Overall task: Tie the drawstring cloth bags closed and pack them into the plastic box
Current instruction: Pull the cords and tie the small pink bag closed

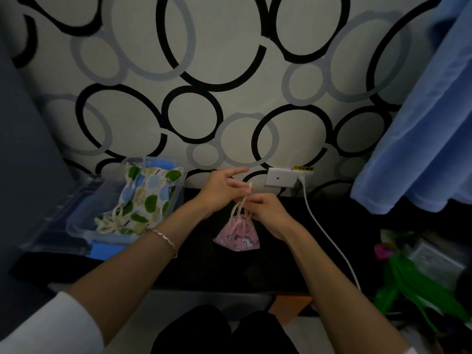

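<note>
Both forearms are reaching forward. The left hand (224,187) and right hand (265,213) are pinching the drawstring (241,203) above the pink bag (238,237), centre, seemingly mid-knot. Next: tightening, then carrying it left into the plastic box (76,227), joining the leaf-print bag (145,198).

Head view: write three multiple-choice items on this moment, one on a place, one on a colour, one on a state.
1. Where is the leaf-print bag? A in the plastic box; B on the floor; C in a drawer.
2. Colour of the small bag being tied? A yellow; B pink; C black.
3. Its drawstring is: A lying loose; B cut off; C held up.
Key: 1A, it lies in the clear box; 2B, pink unicorn print; 3C, left hand and right hand pinch it.
</note>
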